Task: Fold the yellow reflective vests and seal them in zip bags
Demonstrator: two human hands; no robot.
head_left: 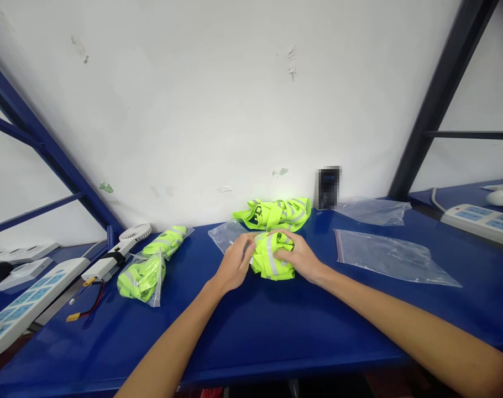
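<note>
A folded neon yellow reflective vest [272, 260] with grey stripes lies on the blue table [251, 326]. My left hand [235, 262] grips its left side and my right hand [299, 255] presses on its right side, fingers curled over the fabric. A clear plastic bag [224, 235] lies partly under the bundle and my left hand. Behind it, against the wall, sits another unfolded neon vest [276, 213].
Two bagged vests [143, 276] [168, 240] lie at left, beside a small white fan [129, 235] and a wired connector [83, 307]. Empty clear bags [390, 257] [371, 210] lie at right. Power strips [481, 218] [23, 304] sit on both sides. A dark object [328, 188] leans on the wall.
</note>
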